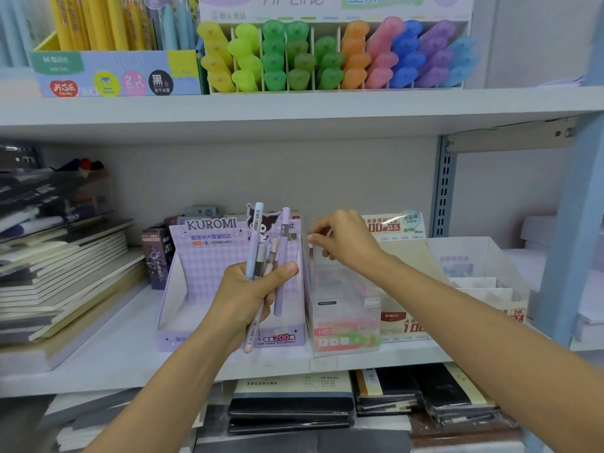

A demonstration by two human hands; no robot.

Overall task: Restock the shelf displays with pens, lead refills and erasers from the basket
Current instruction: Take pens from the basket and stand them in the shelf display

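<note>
My left hand (pixel 251 292) grips a bunch of slim lead refill tubes (pixel 255 253), blue, grey, pink and lilac, held upright in front of the purple Kuromi display box (pixel 202 256) on the middle shelf. That box looks hollow inside. My right hand (pixel 343 240) pinches the top rim of a clear plastic display box (pixel 346 308) standing just right of the Kuromi box. A beige lead refill display box (pixel 405 318) stands right of the clear one. No basket is in view.
Stacked notebooks (pixel 62 273) lie at the left of the middle shelf. A clear bin (pixel 483 266) sits at the right by the blue upright (pixel 562 256). The upper shelf carries a highlighter display (pixel 333 57) and a pen box (pixel 114 70). More notebooks (pixel 294 407) lie below.
</note>
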